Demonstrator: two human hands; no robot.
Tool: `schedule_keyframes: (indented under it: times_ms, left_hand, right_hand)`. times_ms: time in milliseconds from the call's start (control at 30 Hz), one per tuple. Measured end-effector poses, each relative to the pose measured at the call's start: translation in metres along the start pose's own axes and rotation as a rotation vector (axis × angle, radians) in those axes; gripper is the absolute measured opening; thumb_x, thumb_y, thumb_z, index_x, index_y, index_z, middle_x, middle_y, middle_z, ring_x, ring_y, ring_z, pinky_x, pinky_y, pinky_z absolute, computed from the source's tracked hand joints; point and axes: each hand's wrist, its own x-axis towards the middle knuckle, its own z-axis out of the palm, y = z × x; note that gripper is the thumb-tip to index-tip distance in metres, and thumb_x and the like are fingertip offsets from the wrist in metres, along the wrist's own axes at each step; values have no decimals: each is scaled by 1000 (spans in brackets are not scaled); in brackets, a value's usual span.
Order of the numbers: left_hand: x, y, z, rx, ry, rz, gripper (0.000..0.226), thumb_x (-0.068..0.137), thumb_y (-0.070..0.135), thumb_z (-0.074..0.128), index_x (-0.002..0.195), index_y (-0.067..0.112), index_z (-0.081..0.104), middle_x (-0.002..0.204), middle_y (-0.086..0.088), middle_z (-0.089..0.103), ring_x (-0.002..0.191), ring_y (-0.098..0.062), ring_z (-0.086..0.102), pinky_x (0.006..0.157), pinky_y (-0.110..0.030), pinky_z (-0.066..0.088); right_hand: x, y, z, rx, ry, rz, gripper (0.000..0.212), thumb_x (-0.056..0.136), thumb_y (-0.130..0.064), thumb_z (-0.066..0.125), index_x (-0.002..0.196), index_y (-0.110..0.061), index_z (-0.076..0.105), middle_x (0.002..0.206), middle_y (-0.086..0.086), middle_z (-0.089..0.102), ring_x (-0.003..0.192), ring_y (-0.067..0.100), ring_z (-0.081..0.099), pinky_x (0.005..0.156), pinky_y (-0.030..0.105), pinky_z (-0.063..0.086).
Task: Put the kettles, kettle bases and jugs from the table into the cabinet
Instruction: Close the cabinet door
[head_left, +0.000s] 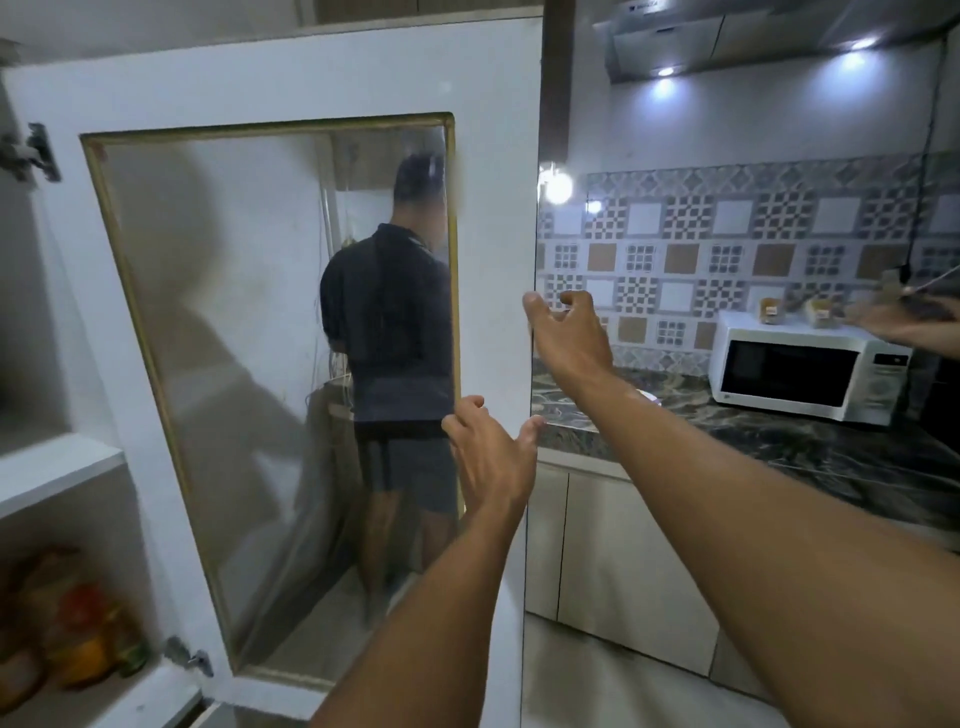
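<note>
Both hands are spread open and hold nothing: the left hand (491, 457) against the free edge of the open cabinet door (291, 332), the right hand (569, 332) just past that edge. No kettle, base or jug shows near the door, so their handling cannot be judged; the glass-paned door itself is probably stiff and fragile, best taken by its frame.

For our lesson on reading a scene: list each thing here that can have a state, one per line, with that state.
Cabinet door: swung open, glass pane intact.
Left hand: open, empty, at the door's edge.
Right hand: open, empty, fingers curled near the door's edge.
Microwave: door shut, packets on top.
Hood lights: on.
Lower cupboards: shut.
Cabinet shelf: bare where visible.
</note>
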Motion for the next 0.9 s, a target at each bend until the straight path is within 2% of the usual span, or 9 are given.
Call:
schedule_keyframes:
  times_ms: [100,167,333,433,567,700,800,833,900]
  left_hand:
    - [8,5,10,28,43,4,69,80,34,79,130,12,36,131,-9,37,101,-21,50,80,-25,45]
    - [10,7,11,39,78,-7,74,77,33,81,132,12,34,133,-9,36,109,-24,52,85,-28,47]
    - [2,6,2,166,97,-14,96,73,39,83,143,13,23,140,-10,29,121,-23,41,93,-26,43]
    - [-12,11,-11,218,91,24,99,74,40,82,146,13,18,142,-11,25,124,-24,35,98,-27,40]
    - [-45,20,-35,223,61,8,105,75,37,82,149,12,13,145,-14,22,131,-30,29,102,-35,40]
    - [-86,23,-74,234,91,-21,108,73,37,82,150,12,11,146,-16,23,132,-33,31,103,-39,39]
    - [-120,23,-112,262,186,-37,104,72,39,81,148,13,15,143,-16,28,129,-36,36,102,-46,39]
    - [-130,23,-126,263,230,-39,102,72,39,80,148,12,17,142,-16,30,127,-36,38,101,-47,40]
    - [-147,21,-157,248,323,-46,95,73,38,79,145,12,23,139,-15,34,123,-34,42,99,-45,41]
  right_hand:
    - [18,-9,13,96,-111,-22,64,96,-55,44,147,-17,35,147,7,49,130,31,50,106,43,41]
    - [20,-14,24,149,-131,-25,65,95,-57,42,146,-17,39,147,7,50,131,33,50,107,48,42]
    - [14,-13,32,154,-59,-2,60,100,-50,42,149,-16,35,156,7,40,140,35,40,112,50,35]
    - [-1,-20,28,136,-39,-17,61,99,-52,43,148,-16,37,154,7,43,139,36,42,113,57,34]
    - [-42,-36,18,128,-30,-38,60,100,-49,45,146,-12,39,150,10,47,138,37,43,114,56,31]
    - [-104,-61,10,101,-2,-69,50,95,-53,47,126,-14,55,128,9,64,122,37,55,109,53,35]
    - [-156,-84,9,98,-14,-141,40,83,-62,45,92,-25,57,89,-8,68,99,31,64,105,55,38]
    - [-173,-93,9,102,-30,-160,38,82,-63,46,88,-27,56,83,-10,65,93,28,64,101,50,40]
    - [-209,-114,13,84,-94,-195,39,88,-56,50,96,-18,58,90,-4,66,88,25,56,86,34,34]
